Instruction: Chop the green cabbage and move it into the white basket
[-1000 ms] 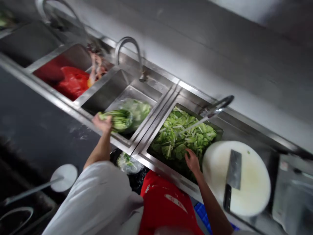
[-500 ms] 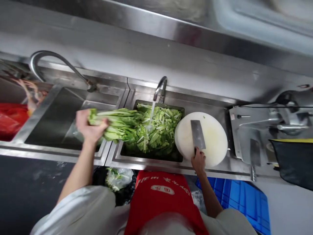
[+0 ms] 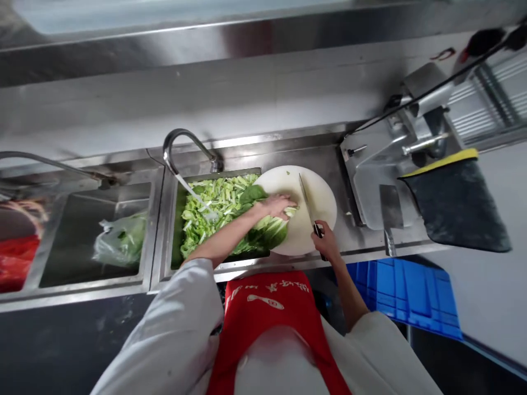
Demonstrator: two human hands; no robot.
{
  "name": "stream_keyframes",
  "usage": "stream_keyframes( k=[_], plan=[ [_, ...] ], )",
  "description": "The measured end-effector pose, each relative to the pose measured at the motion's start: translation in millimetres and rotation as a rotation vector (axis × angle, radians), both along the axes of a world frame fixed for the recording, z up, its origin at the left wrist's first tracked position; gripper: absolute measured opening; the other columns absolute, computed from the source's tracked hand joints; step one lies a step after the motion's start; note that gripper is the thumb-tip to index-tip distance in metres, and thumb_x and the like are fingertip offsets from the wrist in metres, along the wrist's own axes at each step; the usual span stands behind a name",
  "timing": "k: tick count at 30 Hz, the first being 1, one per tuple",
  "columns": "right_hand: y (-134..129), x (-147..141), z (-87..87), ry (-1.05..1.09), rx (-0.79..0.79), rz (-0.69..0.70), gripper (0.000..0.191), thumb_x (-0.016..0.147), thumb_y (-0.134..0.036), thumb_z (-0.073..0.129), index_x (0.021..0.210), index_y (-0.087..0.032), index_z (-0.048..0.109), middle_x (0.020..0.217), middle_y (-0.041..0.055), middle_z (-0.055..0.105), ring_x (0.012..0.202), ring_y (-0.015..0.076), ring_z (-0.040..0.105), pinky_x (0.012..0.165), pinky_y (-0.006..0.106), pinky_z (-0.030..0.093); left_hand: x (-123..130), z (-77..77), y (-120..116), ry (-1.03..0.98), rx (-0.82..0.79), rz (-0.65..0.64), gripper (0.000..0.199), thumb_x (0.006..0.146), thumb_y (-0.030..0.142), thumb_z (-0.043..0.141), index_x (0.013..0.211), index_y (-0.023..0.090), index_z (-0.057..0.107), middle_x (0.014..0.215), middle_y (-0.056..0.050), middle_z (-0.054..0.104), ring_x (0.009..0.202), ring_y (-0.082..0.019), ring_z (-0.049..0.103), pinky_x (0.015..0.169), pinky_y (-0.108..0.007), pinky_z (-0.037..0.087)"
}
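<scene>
My left hand (image 3: 276,206) presses down on a bunch of leafy greens (image 3: 269,233) at the left side of the round white cutting board (image 3: 284,249); its fingers curl over the pale stem ends. The leaves reach past the board's edge over the sink. In my right hand (image 3: 326,241) is the black handle of a cleaver (image 3: 306,197), blade on edge above the board, to the right of the stems. Chopped greens (image 3: 206,206) fill the sink (image 3: 174,219) beside the board, under running water from the faucet (image 3: 175,144).
A plastic bag of greens (image 3: 123,238) lies in the left sink (image 3: 78,236). On the right are a second cleaver (image 3: 391,208), a dark cloth with a yellow edge (image 3: 457,203) and, lower down, a blue crate (image 3: 407,296). A metal shelf (image 3: 206,52) runs overhead.
My left hand has brought the greens from over the left sink onto the board. My right hand has turned the cleaver from lying flat to standing on edge. The view has shifted right.
</scene>
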State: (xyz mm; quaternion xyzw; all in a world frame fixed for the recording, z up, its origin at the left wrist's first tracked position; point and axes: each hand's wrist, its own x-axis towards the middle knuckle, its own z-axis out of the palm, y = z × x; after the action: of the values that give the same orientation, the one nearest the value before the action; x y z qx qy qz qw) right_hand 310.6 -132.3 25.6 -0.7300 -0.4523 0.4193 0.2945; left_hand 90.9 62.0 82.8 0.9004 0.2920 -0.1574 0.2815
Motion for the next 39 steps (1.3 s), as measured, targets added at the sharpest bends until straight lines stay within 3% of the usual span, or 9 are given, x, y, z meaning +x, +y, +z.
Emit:
stream_keyframes(
  k=[4,8,14,20,26,28,32,35,39],
  plan=[
    [3,14,-1.7,0.059,-0.089,0.032,0.047,0.087,-0.036,0.053,0.132,-0.021,0.052,0.067,-0.0059,0.06,0.054,0.0159,0.055,0.058,0.025,0.045,27,-24.1,6,-0.03,0.037,0.136,0.085,0.096,0.068,0.053,0.168,0.033,0.028,0.169,-0.017,0.03,0.147,-0.042,0.044,0.117,-0.057,0.039],
    [9,6,7.1,-0.147,-0.161,0.118,0.036,0.097,-0.034,0.05,0.131,-0.021,0.052,0.069,-0.0021,0.06,0.06,0.0176,0.059,0.061,0.024,0.037,-17,-19.3,10,0.07,0.057,0.383,0.096,0.092,0.084,0.039,0.171,0.035,0.011,0.174,-0.014,0.02,0.158,-0.047,0.02,0.12,-0.07,0.025],
    [12,-16,17.6,-0.229,-0.133,0.308,0.031,0.104,-0.037,0.043,0.126,-0.02,0.056,0.079,0.0055,0.067,0.07,0.0219,0.062,0.064,0.025,0.033,-68,-23.9,0,0.278,-0.034,0.322,0.109,0.086,0.079,0.058,0.171,0.028,0.014,0.165,-0.021,0.038,0.148,-0.047,0.039,0.119,-0.064,0.03],
    [11,2,15.6,-0.231,-0.154,0.252,0.033,0.103,-0.041,0.04,0.123,-0.021,0.055,0.075,0.0034,0.064,0.066,0.023,0.059,0.062,0.026,0.03,-37,-26.4,1,0.126,0.094,0.252,0.071,0.101,0.057,0.049,0.167,0.035,0.031,0.154,-0.017,0.048,0.139,-0.039,0.049,0.118,-0.058,0.033],
    [3,-2,15.6,-0.131,-0.126,0.266,0.034,0.101,-0.045,0.039,0.12,-0.022,0.055,0.075,0.0024,0.063,0.067,0.0223,0.059,0.062,0.026,0.032,-9,-18.4,17,0.199,0.121,0.351,0.111,0.08,0.075,0.071,0.17,0.036,0.017,0.174,-0.018,0.012,0.156,-0.054,0.01,0.116,-0.077,0.02],
    [1,-2,13.9,-0.135,-0.118,0.25,0.034,0.101,-0.045,0.04,0.12,-0.022,0.056,0.076,0.0025,0.064,0.068,0.0223,0.06,0.063,0.026,0.033,-10,-9.3,9,0.157,0.252,0.398,0.1,0.086,0.069,0.069,0.168,0.032,0.026,0.172,-0.018,0.017,0.156,-0.053,0.009,0.117,-0.076,0.02],
    [-2,4,10.0,-0.188,-0.117,0.221,0.038,0.103,-0.045,0.037,0.125,-0.02,0.054,0.075,0.0028,0.064,0.065,0.0216,0.058,0.062,0.027,0.029,-15,-0.5,-38,0.085,0.392,0.375,0.045,0.105,0.04,0.042,0.14,0.024,0.066,0.145,-0.019,0.055,0.141,-0.043,0.04,0.113,-0.064,0.033],
    [-4,3,9.2,-0.204,-0.113,0.254,0.036,0.103,-0.041,0.037,0.125,-0.018,0.055,0.076,0.0042,0.065,0.066,0.0213,0.058,0.062,0.027,0.027,-10,-14.1,-76,0.147,0.336,0.328,0.042,0.105,0.03,0.036,0.113,0.023,0.077,0.124,-0.019,0.066,0.126,-0.041,0.05,0.101,-0.061,0.04],
    [-3,0,11.7,-0.173,-0.134,0.332,0.032,0.104,-0.038,0.041,0.124,-0.019,0.056,0.078,0.0047,0.067,0.07,0.0217,0.061,0.062,0.027,0.027,5,-38.8,-93,0.186,0.346,0.407,0.041,0.105,0.028,0.037,0.106,0.02,0.077,0.121,-0.019,0.068,0.119,-0.04,0.052,0.093,-0.055,0.042]
  ],
)
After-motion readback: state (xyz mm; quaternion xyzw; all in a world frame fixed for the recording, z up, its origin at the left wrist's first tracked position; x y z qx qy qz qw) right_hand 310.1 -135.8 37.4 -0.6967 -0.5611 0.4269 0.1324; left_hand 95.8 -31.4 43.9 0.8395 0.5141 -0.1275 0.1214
